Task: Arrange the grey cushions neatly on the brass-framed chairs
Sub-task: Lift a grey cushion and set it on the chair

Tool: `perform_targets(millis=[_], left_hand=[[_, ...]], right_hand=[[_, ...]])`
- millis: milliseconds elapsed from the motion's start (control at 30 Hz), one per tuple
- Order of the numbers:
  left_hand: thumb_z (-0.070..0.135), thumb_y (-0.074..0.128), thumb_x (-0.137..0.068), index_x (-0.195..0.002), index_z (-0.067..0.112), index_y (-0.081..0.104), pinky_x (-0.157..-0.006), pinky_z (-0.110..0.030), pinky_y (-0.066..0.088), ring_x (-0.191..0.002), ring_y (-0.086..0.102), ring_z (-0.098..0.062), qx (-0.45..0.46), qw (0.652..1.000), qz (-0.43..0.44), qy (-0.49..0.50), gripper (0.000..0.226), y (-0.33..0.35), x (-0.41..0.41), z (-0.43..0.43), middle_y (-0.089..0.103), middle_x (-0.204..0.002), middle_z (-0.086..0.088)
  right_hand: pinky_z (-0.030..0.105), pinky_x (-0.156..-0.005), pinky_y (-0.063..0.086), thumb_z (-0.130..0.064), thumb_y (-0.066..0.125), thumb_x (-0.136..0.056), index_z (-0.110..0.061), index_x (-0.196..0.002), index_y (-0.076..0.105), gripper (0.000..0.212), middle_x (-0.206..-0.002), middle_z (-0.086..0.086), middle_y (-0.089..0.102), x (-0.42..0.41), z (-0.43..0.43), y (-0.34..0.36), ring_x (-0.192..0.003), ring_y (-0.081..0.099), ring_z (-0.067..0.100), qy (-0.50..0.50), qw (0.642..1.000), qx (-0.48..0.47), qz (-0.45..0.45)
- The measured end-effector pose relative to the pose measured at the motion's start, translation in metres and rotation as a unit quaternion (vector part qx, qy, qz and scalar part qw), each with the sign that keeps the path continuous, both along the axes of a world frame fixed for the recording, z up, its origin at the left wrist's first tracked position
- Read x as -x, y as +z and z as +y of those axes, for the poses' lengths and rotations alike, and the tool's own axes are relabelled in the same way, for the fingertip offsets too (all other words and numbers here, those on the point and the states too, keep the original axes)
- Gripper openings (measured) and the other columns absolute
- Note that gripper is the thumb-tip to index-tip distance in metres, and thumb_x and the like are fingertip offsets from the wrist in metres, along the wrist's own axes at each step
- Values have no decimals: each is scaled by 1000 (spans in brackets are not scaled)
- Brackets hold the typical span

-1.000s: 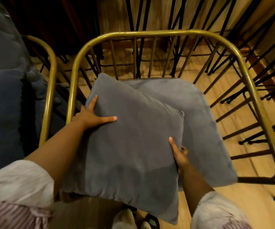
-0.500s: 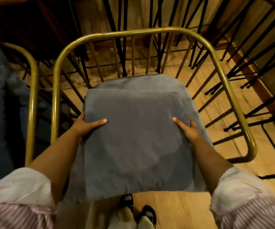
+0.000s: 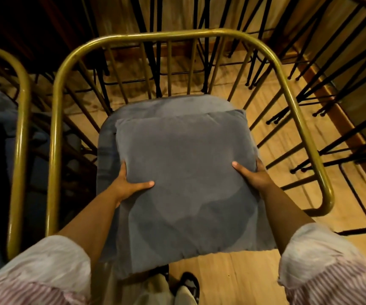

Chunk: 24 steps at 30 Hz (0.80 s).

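Cushion point(image 3: 186, 172) sits square on the seat pad point(image 3: 109, 137) of the brass-framed chair point(image 3: 55, 119), near edge overhanging the front. Left hand point(image 3: 125, 186) and right hand point(image 3: 254, 176) clamp its side edges, thumbs on top; other fingers probably curled underneath, mostly hidden.

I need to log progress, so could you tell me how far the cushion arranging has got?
Done: seat pad lies on the brass chair. In hand: left hand and right hand hold the grey cushion squarely above it. Left: releasing it, then the neighbouring chair.
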<state>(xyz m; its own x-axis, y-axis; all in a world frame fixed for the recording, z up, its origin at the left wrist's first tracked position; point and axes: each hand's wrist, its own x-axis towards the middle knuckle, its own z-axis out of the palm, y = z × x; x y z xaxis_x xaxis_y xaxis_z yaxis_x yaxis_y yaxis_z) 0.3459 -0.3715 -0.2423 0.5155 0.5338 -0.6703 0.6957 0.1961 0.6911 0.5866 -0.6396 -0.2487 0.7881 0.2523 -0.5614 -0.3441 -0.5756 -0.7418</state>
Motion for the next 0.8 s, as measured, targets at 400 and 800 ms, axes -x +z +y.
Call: perform_targets(millis=[400, 800], left_hand=[[36, 66, -85, -154, 15, 4, -112, -42, 35, -138, 38, -33, -59, 995, 48, -64, 95, 32, 2, -28, 33, -155, -11], [34, 60, -89, -148, 11, 31, -110, -30, 29, -139, 37, -23, -227, 973, -2, 29, 69, 180, 158, -3, 37, -152, -8]], right_hand=[[52, -118, 18, -58, 42, -91, -18, -154, 8, 83, -160, 22, 12, 50, 27, 13, -146, 17, 41, 95, 963, 234, -92], [31, -114, 23, -37, 47, -97, -1, -147, 31, 64, -154, 19, 34, 208, 146, 139, -142, 33, 30, 342, 933, 22, -112]])
